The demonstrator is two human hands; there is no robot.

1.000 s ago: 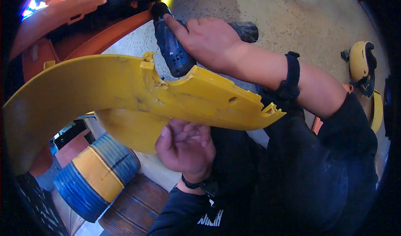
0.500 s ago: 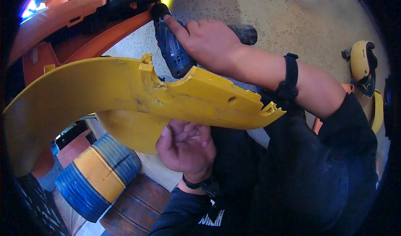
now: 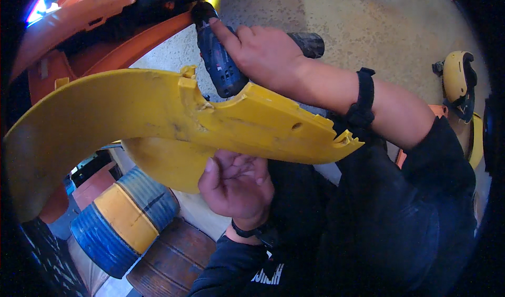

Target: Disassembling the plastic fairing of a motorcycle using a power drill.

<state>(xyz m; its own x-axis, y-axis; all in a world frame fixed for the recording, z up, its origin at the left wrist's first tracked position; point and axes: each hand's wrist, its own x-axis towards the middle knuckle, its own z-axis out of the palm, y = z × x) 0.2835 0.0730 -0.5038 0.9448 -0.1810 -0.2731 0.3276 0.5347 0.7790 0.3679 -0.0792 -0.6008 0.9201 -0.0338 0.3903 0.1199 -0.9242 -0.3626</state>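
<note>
In my right hand (image 3: 271, 55) is a dark blue and black cordless drill (image 3: 221, 60), its handle in my fist and my index finger stretched along the body. The drill's nose points up at the end of an orange plastic panel (image 3: 142, 42) with a black edge. A curved yellow plastic panel (image 3: 131, 100), scuffed and broken at its right tip, spans the view in front of me. My left hand (image 3: 239, 186) is palm up under the yellow panel's lower edge, fingers curled against it, with some fingertips hidden behind it.
Lower left stand a blue and yellow drum (image 3: 123, 221) and a rusty brown drum (image 3: 173, 260). On the concrete floor (image 3: 368, 23) at the right lies a yellow helmet-like shell (image 3: 456, 81). More orange parts crowd the upper left.
The yellow panel's right end has shifted slightly to the right, and my left hand with it. The drill has tilted a little; my right hand keeps its grip.
</note>
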